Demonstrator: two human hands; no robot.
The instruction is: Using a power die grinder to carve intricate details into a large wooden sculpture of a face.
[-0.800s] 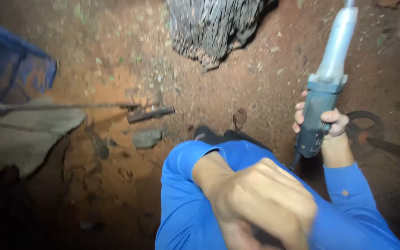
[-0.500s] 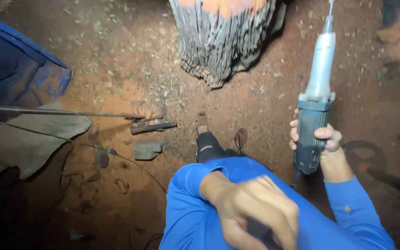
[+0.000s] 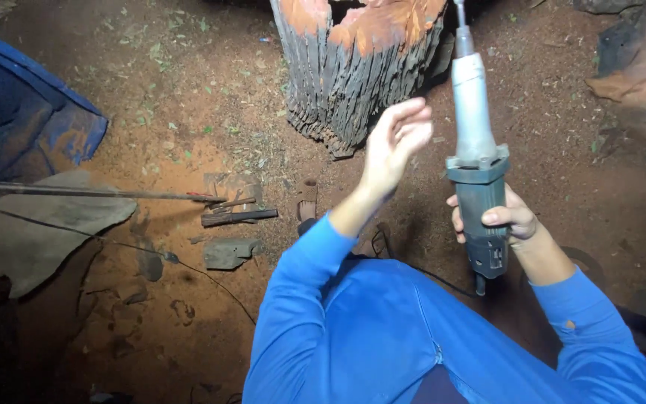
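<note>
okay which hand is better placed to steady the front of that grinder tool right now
Probably the left. The left hand is open and raised, free, just beside the grey barrel of the power tool. The right hand already grips the tool's dark body, holding it upright near the carved stump.

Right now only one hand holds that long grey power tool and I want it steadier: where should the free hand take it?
Take the pale grey neck of the long grey power tool, coming from its left, where the left hand is. The right hand wraps the dark body below; the neck is slim, upright and bare.
</note>
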